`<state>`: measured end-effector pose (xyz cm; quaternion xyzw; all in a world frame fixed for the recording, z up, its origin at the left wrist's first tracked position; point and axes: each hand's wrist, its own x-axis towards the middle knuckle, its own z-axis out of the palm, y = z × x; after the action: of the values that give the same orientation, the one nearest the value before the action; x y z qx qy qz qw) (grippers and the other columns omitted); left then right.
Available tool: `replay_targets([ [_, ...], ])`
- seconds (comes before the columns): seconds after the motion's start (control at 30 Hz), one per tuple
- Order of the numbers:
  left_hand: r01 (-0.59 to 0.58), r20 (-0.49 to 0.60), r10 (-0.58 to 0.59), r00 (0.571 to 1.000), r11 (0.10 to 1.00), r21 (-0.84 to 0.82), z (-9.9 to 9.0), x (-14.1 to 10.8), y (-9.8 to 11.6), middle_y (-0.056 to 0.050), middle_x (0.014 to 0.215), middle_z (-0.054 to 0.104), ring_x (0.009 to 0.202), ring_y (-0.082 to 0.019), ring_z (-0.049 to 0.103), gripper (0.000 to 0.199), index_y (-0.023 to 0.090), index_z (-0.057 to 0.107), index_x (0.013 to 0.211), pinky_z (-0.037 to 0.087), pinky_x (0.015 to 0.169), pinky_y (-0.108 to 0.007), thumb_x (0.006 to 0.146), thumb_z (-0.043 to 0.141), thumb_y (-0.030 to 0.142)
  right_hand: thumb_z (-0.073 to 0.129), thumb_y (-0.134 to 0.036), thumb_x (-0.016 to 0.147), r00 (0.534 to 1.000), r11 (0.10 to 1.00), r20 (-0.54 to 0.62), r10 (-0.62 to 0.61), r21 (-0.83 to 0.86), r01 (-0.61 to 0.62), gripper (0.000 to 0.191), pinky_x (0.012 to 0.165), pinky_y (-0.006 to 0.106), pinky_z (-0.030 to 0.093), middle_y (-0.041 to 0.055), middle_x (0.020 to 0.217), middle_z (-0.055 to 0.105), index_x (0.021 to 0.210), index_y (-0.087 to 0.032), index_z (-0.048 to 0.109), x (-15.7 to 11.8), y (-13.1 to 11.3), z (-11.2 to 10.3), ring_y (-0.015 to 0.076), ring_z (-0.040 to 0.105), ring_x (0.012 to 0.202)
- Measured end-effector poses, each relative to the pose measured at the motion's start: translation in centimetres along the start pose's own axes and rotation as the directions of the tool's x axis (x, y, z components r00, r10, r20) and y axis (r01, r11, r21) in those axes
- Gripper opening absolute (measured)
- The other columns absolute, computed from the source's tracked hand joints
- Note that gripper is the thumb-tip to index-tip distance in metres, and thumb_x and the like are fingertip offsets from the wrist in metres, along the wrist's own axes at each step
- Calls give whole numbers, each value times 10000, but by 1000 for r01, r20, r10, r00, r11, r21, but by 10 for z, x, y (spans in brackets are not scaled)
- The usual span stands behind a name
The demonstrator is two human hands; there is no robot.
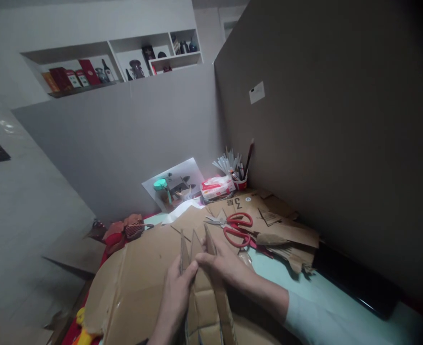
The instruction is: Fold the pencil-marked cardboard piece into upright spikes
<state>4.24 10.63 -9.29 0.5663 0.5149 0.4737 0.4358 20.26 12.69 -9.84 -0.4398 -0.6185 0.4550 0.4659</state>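
Both hands hold a long folded cardboard piece (204, 306) with several pointed tips standing up at its far end. My left hand (177, 287) grips its left side near the tips, thumb on the cardboard. On the right side, my right hand (223, 263) is closed round it, its thumb close to the left thumb. Red-handled scissors (238, 229) lie partly open on cardboard just beyond the right hand. Under and left of the held piece is a large flat cardboard sheet (142, 273).
Cardboard scraps (286, 239) lie at the right, beside a black flat object (355, 282). Farther back are a tissue pack (216, 188), a cup of sticks and pens (240, 183) and a propped picture sheet (177, 179). Grey partitions (125, 134) enclose the table's back and right.
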Motion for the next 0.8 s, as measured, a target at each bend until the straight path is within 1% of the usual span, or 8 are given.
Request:
replay_targets([
  [0.1, -10, -20, 12, 1000, 997, 71, 6, -4, -2, -72, 1108, 764, 1144, -294, 696, 273, 177, 707, 1142, 466, 1094, -572, 969, 689, 388, 753, -247, 995, 999, 999, -36, 30, -24, -31, 197, 930, 470, 599, 57, 1104, 713, 1153, -150, 685, 3, 4, -1, 253, 709, 1032],
  [0.2, -19, -54, 26, 998, 992, 127, 10, -6, -5, -79, 1127, 759, 1162, -300, 687, 298, 180, 707, 1116, 453, 1106, -578, 960, 697, 433, 751, -205, 988, 998, 999, -68, -7, -38, 4, 200, 955, 480, 589, 68, 1173, 704, 1169, -154, 684, -2, 2, 2, 260, 696, 1075],
  [0.3, -31, -60, 41, 997, 986, 165, 11, -10, -3, -85, 1129, 762, 1136, -298, 692, 334, 181, 713, 1120, 457, 1095, -579, 956, 692, 471, 746, -162, 977, 995, 998, -94, -33, -55, 27, 214, 982, 490, 576, 76, 1227, 693, 1181, -158, 683, -11, -6, 6, 269, 682, 1118],
  [0.4, -27, -80, 42, 996, 983, 184, 14, -15, 2, -89, 1154, 763, 1142, -298, 690, 366, 187, 719, 1130, 461, 1090, -577, 954, 690, 507, 725, -134, 979, 993, 995, -111, -48, -91, 38, 172, 981, 480, 568, 57, 1141, 705, 1143, -162, 684, -18, -13, 8, 257, 683, 1085],
  [0.53, -20, -100, 36, 994, 987, 157, 17, -17, 6, -97, 1120, 778, 1131, -307, 707, 477, 184, 727, 1107, 469, 1089, -586, 903, 707, 615, 714, -109, 976, 990, 990, -130, -58, -138, 40, 159, 988, 484, 561, 53, 1121, 707, 1123, -162, 686, -18, -17, 10, 256, 683, 1082],
  [0.6, -27, -92, 39, 995, 992, 125, 15, -17, 8, -97, 1092, 786, 1118, -310, 716, 503, 182, 731, 1082, 477, 1086, -589, 870, 726, 639, 705, -83, 974, 991, 988, -112, -74, -146, 57, 169, 979, 473, 570, 51, 1121, 710, 1125, -154, 683, -17, -20, 9, 253, 690, 1083],
  [0.7, -41, -84, 46, 995, 997, 63, 9, -17, 11, -89, 1073, 798, 1095, -296, 736, 445, 179, 729, 1087, 502, 1077, -572, 882, 731, 574, 699, -72, 968, 993, 980, -59, -106, -177, 94, 184, 955, 441, 575, 46, 1104, 716, 1131, -148, 666, -17, -31, 4, 243, 698, 1069],
  [0.8, -38, -156, 41, 987, 999, 23, -1, -19, 13, -129, 1137, 800, 1139, -311, 739, 441, 150, 694, 1167, 508, 1092, -568, 905, 706, 503, 705, -158, 973, 991, 959, -28, -133, -254, 122, 200, 890, 430, 555, 66, 1054, 710, 1160, -143, 638, -23, -46, -3, 262, 684, 1008],
])
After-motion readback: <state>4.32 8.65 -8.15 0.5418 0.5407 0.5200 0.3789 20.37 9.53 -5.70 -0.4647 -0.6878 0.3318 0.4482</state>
